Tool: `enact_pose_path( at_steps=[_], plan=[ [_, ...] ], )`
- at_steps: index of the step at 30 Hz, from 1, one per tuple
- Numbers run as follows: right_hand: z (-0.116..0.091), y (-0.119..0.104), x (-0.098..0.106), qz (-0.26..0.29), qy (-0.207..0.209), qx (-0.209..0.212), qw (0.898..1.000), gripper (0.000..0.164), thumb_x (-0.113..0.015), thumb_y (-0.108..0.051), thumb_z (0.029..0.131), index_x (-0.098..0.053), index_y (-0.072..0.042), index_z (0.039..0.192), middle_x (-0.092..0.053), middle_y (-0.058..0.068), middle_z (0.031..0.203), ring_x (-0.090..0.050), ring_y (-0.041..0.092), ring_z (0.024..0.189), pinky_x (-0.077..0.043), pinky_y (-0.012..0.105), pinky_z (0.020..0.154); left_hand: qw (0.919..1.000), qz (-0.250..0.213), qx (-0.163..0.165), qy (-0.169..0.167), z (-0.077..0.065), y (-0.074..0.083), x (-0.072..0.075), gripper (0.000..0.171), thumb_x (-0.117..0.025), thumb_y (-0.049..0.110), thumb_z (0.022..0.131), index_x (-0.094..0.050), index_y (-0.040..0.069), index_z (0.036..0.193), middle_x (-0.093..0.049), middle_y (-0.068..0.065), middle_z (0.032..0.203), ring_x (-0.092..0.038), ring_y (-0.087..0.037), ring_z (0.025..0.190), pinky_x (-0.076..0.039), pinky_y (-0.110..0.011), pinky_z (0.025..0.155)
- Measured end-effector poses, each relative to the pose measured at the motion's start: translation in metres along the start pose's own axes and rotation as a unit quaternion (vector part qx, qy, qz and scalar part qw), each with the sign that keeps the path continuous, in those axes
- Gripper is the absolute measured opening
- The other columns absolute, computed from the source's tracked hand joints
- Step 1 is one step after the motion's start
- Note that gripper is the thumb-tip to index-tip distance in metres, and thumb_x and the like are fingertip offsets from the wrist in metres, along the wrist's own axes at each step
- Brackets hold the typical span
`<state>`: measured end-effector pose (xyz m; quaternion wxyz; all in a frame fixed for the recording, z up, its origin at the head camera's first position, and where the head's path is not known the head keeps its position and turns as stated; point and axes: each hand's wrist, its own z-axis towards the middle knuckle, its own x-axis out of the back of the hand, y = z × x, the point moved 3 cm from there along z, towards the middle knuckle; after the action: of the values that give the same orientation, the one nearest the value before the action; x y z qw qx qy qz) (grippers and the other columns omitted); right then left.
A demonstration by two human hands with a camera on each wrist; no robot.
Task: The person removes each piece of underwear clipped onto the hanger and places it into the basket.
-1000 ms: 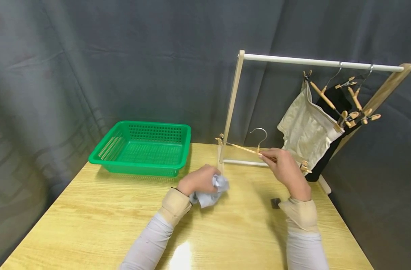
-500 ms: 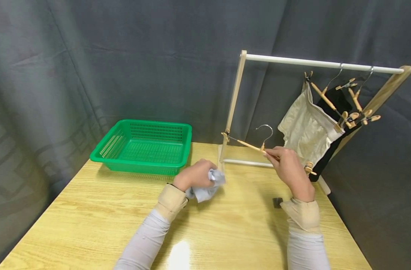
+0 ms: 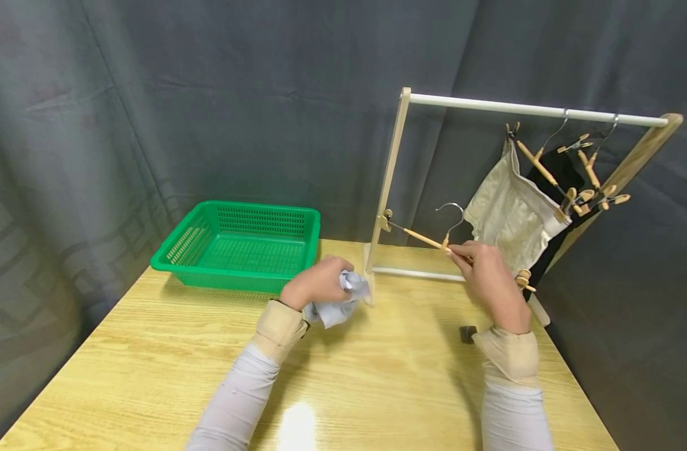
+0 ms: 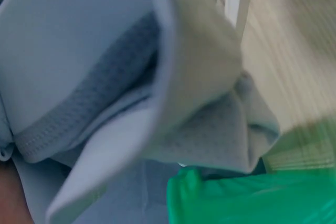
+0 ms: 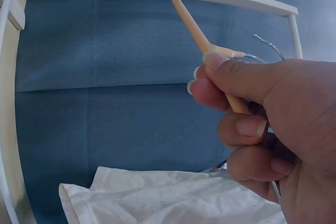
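The left hand (image 3: 320, 280) reaches forward and grips a crumpled pale grey-blue cloth (image 3: 334, 311) over the table (image 3: 388, 382), near the front right corner of the green basket (image 3: 233, 280). The right hand (image 3: 486, 272), raised before the clothes rack (image 3: 391, 160), pinches a clip hanger (image 3: 424, 238) beside its hook (the right wrist view shows the fingers curled beneath the bar). Only the left wrist view reveals the cloth's dotted band (image 4: 100, 85).
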<state>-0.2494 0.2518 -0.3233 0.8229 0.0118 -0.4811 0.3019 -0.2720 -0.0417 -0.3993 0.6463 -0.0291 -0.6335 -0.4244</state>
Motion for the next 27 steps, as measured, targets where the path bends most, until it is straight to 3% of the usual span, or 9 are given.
enact_pose_path(
  at_steps=[9,15,22,27],
  plan=[
    [0.001,0.003,0.009,-0.016,0.01,0.007,1.0,0.018,-0.062,-0.01,0.085,-0.07,0.0,0.099,-0.066,0.013,0.08,-0.053,0.018,0.06,-0.043,0.036,0.051,0.9996,-0.014,-0.005,0.024,-0.001,-0.003,0.024,0.011,-0.064,0.017,0.069,-0.053,0.016,0.07,-0.051,0.002,0.065,-0.047,-0.01,0.056,-0.043,-0.023,0.05],
    [-0.001,0.004,0.015,-0.025,-0.009,-0.025,0.999,0.021,-0.06,-0.011,0.087,-0.068,0.002,0.102,-0.064,0.013,0.078,-0.046,0.017,0.055,-0.039,0.034,0.047,0.9992,-0.016,0.002,0.036,-0.002,-0.005,0.034,0.009,-0.063,0.018,0.071,-0.055,0.017,0.074,-0.054,0.002,0.069,-0.05,-0.01,0.058,-0.045,-0.024,0.051],
    [0.001,0.004,0.02,-0.041,-0.001,-0.063,0.997,0.025,-0.059,-0.015,0.088,-0.067,0.003,0.105,-0.061,0.011,0.072,-0.044,0.018,0.052,-0.036,0.033,0.044,0.9988,-0.009,-0.002,0.049,-0.002,-0.003,0.044,0.007,-0.062,0.018,0.073,-0.055,0.015,0.072,-0.052,0.001,0.064,-0.046,-0.011,0.054,-0.04,-0.024,0.048],
    [0.005,0.002,0.022,-0.045,0.016,-0.059,0.997,0.023,-0.059,-0.013,0.088,-0.067,0.003,0.102,-0.066,0.019,0.084,-0.05,0.022,0.058,-0.039,0.036,0.048,0.9975,0.006,-0.007,0.07,-0.003,-0.006,0.053,0.009,-0.063,0.017,0.075,-0.055,0.016,0.073,-0.051,0.001,0.064,-0.043,-0.011,0.054,-0.037,-0.024,0.049]
  ],
)
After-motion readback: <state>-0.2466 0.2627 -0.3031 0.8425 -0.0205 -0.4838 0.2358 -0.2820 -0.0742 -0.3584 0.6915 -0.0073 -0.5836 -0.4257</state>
